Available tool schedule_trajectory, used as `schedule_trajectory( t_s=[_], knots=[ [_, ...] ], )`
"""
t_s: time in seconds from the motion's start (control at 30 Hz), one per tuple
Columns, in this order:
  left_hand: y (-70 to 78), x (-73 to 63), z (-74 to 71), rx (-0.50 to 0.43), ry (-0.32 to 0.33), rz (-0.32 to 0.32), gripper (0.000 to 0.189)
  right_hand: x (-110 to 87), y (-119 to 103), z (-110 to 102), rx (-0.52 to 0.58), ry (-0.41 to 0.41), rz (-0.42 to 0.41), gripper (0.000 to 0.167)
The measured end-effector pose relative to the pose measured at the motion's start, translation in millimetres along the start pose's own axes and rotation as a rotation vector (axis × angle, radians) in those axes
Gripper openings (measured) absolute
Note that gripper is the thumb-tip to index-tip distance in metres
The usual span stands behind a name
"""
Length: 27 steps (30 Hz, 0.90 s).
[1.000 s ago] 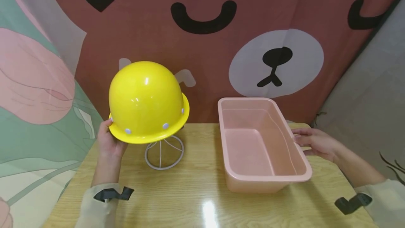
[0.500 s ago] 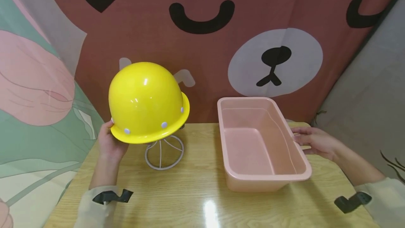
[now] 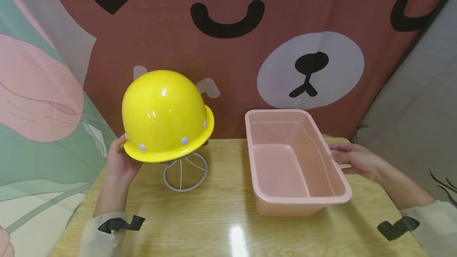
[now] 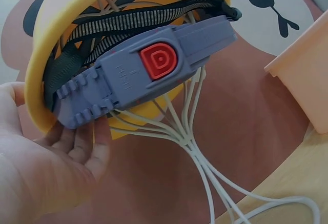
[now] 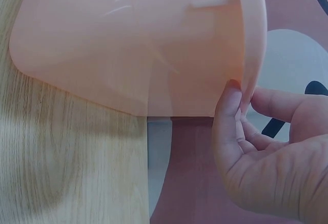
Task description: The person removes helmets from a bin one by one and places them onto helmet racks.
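Note:
A glossy yellow hard hat (image 3: 162, 114) sits tilted on a white wire stand (image 3: 181, 173) at the left of the table. My left hand (image 3: 120, 163) grips its brim at the left side, thumb on the outside and fingers underneath. Seen from below in the left wrist view, the hat's grey buckle (image 4: 120, 83) has a red button (image 4: 159, 61), and a dark woven strap (image 4: 136, 23) runs inside. My right hand (image 3: 358, 162) pinches the right rim of a pink plastic tub (image 3: 303, 200); thumb and fingers meet at the rim (image 5: 254, 44) in the right wrist view.
The wooden table (image 3: 200, 225) carries the stand and the tub side by side, the tub on the right. Behind its far edge hangs a brown curtain (image 3: 228, 62) with a bear face. A grey cloth (image 3: 414, 110) hangs at the right.
My left wrist and forearm have shifted a little to the left, with the hand still at the brim. The hat has turned very slightly. My right hand and the tub have stayed put.

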State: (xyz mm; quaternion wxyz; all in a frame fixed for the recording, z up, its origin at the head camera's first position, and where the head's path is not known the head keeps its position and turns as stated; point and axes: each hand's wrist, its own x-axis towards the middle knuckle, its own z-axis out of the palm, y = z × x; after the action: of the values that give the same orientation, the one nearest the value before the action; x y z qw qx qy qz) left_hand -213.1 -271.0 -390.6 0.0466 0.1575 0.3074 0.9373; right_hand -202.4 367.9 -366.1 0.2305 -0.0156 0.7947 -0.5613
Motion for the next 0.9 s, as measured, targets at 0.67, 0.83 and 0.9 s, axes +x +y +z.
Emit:
schedule_trajectory(
  t_s=[0.67,0.83,0.9],
  knots=[
    [88.7,-8.5,-17.7,0.887,0.2,-0.298,0.033,-10.2,-25,-13,-0.342,0.194,-0.05,0.059],
    [113.7,4.0,-8.1,1.324,0.126,-0.284,0.068,-12.4,-42,-31,-0.404,0.331,-0.105,0.065],
    [121.0,8.3,-3.6,1.518,0.123,-0.251,0.071,-13.6,-48,-38,-0.444,0.36,-0.129,0.065]
  ],
)
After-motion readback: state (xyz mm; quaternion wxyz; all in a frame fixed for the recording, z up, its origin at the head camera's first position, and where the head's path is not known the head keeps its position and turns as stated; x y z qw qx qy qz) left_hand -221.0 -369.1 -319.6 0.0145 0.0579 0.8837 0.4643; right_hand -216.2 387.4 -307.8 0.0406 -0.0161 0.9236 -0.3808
